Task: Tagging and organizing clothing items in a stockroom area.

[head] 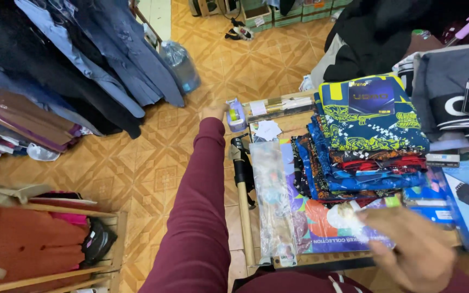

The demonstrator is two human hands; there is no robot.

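Your left hand (213, 112), at the end of a maroon sleeve, stretches to the far corner of the low wooden display table (321, 259) and touches a small lilac-and-white tape dispenser (236, 115) standing there. The fingers are hidden behind the wrist, so you cannot tell whether they grip it. Your right hand (413, 250) hovers blurred over the near edge, fingers loosely spread and holding nothing, just above a flat glossy packet of printed fabric (332, 222).

A tall stack of folded blue, yellow and red batik cloths (365, 135) sits mid-table, probably piled for display. A long clear plastic sleeve (272, 201) lies beside a wooden-handled tool (243, 206) along the left edge. Below is an orange patterned tile floor (137, 163); hanging dark shirts (82, 59) crowd the left, and a clear water bottle (181, 66) stands beneath them.
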